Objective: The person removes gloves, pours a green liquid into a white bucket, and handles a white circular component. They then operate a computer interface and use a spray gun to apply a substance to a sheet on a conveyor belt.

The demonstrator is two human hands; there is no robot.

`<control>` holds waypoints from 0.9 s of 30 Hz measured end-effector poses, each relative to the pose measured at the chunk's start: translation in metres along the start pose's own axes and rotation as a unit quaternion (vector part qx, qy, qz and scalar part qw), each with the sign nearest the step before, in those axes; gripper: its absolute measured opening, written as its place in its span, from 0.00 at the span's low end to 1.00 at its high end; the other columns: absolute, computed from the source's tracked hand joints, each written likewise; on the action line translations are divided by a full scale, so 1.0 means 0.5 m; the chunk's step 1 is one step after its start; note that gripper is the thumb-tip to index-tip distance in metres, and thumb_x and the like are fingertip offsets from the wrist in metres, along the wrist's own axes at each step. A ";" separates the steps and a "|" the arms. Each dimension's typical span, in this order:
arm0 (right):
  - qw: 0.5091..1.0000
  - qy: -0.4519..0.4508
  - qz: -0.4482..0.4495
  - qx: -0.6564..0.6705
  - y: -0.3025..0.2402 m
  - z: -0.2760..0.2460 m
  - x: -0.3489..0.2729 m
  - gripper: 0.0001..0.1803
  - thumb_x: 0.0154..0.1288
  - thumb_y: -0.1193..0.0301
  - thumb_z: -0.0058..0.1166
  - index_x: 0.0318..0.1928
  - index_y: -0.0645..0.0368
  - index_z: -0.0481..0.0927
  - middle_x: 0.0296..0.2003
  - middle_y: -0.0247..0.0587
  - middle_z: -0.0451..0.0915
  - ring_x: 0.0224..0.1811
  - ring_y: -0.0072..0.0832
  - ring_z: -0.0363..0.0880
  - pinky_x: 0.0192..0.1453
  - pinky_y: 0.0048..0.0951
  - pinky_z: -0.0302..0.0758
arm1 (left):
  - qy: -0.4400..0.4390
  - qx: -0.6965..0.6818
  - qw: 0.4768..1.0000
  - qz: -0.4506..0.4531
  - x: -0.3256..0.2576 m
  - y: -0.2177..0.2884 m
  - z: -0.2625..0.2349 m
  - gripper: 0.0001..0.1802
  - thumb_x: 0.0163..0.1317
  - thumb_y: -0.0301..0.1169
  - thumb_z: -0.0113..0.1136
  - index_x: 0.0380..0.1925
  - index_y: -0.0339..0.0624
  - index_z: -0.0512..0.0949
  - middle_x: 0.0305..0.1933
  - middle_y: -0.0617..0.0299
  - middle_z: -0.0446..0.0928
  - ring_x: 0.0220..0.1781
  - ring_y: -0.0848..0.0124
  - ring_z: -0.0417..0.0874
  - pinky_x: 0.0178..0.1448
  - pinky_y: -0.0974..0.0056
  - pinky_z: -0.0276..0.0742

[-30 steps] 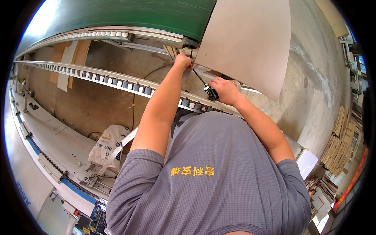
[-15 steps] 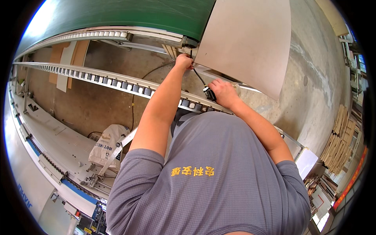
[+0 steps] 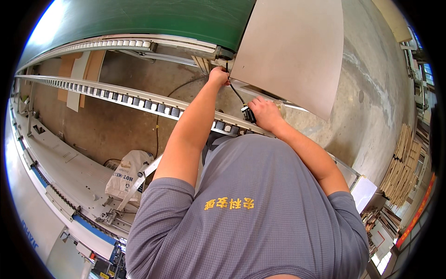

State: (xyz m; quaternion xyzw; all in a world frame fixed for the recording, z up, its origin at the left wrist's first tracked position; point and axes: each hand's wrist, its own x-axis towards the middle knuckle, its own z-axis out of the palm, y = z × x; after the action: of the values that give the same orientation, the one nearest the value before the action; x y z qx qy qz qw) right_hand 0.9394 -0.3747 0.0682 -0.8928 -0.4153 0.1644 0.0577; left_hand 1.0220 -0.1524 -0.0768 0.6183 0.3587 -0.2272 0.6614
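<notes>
My left hand [image 3: 219,76], its fingers closed, grips a thin black cable [image 3: 238,94] just below the end of the green belt conveyor [image 3: 176,21]. Down and to the right, the cable runs into a small black box-shaped fitting [image 3: 249,114]. My right hand [image 3: 265,114] is closed around that fitting from its right side, over the near roller rail [image 3: 134,99]. Part of the fitting is hidden by the fingers. Beside the right hand shows a yellowish, see-through rounded thing [image 3: 280,109], mostly covered.
A large beige board [image 3: 292,51] lies ahead on the right, its corner close to my right hand. Another dark cable [image 3: 157,135] hangs to the floor on the left. Beyond it are a white printed sack [image 3: 129,174] and a long machine [image 3: 60,153]. Wood strips [image 3: 399,165] are stacked far right.
Both hands stay on the cable and fitting. The right hand has shifted slightly and its fingers have turned a little, while the left hand has barely moved.
</notes>
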 end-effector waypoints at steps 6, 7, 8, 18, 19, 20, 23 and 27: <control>0.999 0.014 -0.008 0.032 0.003 0.004 -0.004 0.15 0.50 0.75 0.57 0.42 0.58 0.79 0.40 0.40 0.79 0.49 0.37 0.77 0.47 0.35 0.80 | 0.000 0.036 0.999 -0.002 -0.001 0.003 -0.004 0.17 0.59 0.20 0.59 0.50 0.33 0.78 0.38 0.52 0.81 0.28 0.64 0.84 0.27 0.60 0.86; 0.999 0.028 -0.020 0.038 0.007 0.010 -0.004 0.15 0.50 0.76 0.57 0.42 0.58 0.79 0.40 0.40 0.79 0.49 0.37 0.77 0.46 0.35 0.80 | 0.000 0.046 0.999 -0.004 0.000 0.003 -0.005 0.16 0.59 0.20 0.59 0.49 0.33 0.78 0.38 0.52 0.81 0.27 0.64 0.84 0.27 0.60 0.86; 0.998 0.041 -0.031 0.044 0.009 0.014 -0.005 0.15 0.50 0.76 0.57 0.42 0.58 0.79 0.40 0.40 0.79 0.50 0.37 0.78 0.46 0.35 0.80 | 0.000 0.056 0.998 -0.005 0.000 0.002 -0.007 0.16 0.59 0.20 0.59 0.49 0.33 0.79 0.37 0.52 0.81 0.26 0.64 0.84 0.27 0.60 0.86; 0.997 0.060 -0.029 0.043 0.005 0.006 -0.006 0.15 0.51 0.75 0.56 0.43 0.57 0.79 0.39 0.39 0.79 0.49 0.36 0.78 0.46 0.35 0.80 | 0.012 0.061 0.998 0.028 -0.005 0.003 -0.003 0.12 0.58 0.24 0.62 0.42 0.33 0.82 0.30 0.54 0.82 0.22 0.65 0.83 0.24 0.59 0.83; 0.997 0.063 -0.029 0.044 0.004 0.003 -0.006 0.15 0.51 0.75 0.56 0.43 0.57 0.79 0.39 0.39 0.79 0.49 0.36 0.78 0.46 0.35 0.80 | 0.016 0.068 0.997 0.034 -0.005 0.003 -0.002 0.12 0.58 0.24 0.62 0.42 0.33 0.82 0.31 0.54 0.82 0.22 0.65 0.83 0.25 0.60 0.83; 0.996 0.065 -0.029 0.046 0.003 0.001 -0.006 0.15 0.51 0.75 0.56 0.43 0.57 0.79 0.39 0.39 0.79 0.49 0.36 0.78 0.46 0.35 0.80 | 0.020 0.074 0.996 0.039 -0.005 0.002 -0.001 0.12 0.58 0.25 0.62 0.42 0.33 0.82 0.31 0.54 0.82 0.22 0.65 0.83 0.25 0.60 0.83; 0.996 0.073 -0.025 0.046 0.002 0.004 -0.007 0.15 0.51 0.75 0.56 0.42 0.57 0.79 0.39 0.39 0.79 0.49 0.36 0.78 0.46 0.35 0.80 | 0.027 0.093 0.994 0.047 -0.010 0.008 0.001 0.13 0.57 0.26 0.63 0.43 0.34 0.82 0.31 0.53 0.83 0.22 0.64 0.84 0.26 0.61 0.83; 0.996 0.072 -0.026 0.049 0.002 0.005 -0.004 0.15 0.50 0.75 0.56 0.42 0.57 0.79 0.40 0.39 0.79 0.50 0.36 0.78 0.46 0.35 0.80 | 0.030 0.099 0.993 0.057 -0.006 0.004 -0.002 0.13 0.57 0.26 0.63 0.43 0.34 0.82 0.31 0.53 0.83 0.22 0.64 0.84 0.27 0.61 0.84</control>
State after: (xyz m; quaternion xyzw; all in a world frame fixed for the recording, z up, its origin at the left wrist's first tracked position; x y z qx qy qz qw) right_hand 0.9380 -0.3770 0.0662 -0.8874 -0.4243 0.1184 0.1355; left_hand 1.0213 -0.1517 -0.0734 0.7067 0.3183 -0.2048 0.5978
